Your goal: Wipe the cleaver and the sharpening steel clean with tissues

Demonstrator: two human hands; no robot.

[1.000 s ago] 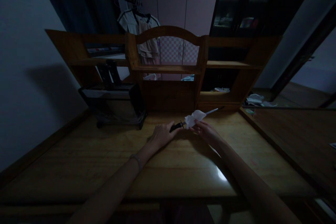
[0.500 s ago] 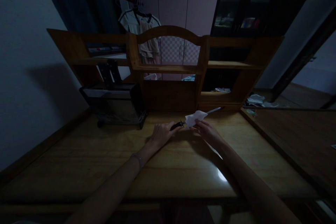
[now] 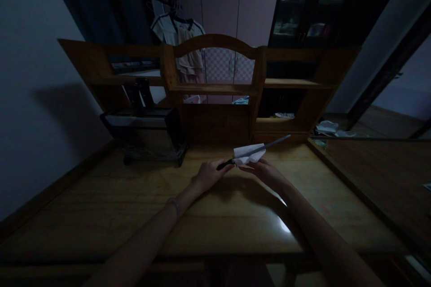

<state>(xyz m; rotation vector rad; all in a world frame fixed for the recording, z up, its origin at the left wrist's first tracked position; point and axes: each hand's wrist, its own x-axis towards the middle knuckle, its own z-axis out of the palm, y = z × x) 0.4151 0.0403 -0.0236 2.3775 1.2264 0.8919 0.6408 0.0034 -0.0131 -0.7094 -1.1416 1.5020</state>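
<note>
My left hand [image 3: 210, 175] is closed round the black handle [image 3: 225, 164] of a sharpening steel, whose thin grey rod [image 3: 276, 141] points up and to the right above the desk. A white paper tissue [image 3: 248, 151] lies partly spread under and around the rod near the guard. From below and in front, my right hand [image 3: 264, 172] holds this tissue against the rod. Its fingertips are partly hidden by the paper.
On the left of the wooden desk [image 3: 208, 219] stands a dark knife block [image 3: 148, 136] with black handles sticking up and clear film at its base. A wooden shelf unit [image 3: 215, 89] lines the back edge. White items [image 3: 327, 127] lie beyond the desk's right side.
The tissue was folded over the rod and now lies opened beneath it, baring more of the rod. My right hand has turned and slid slightly lower, toward the handle.
</note>
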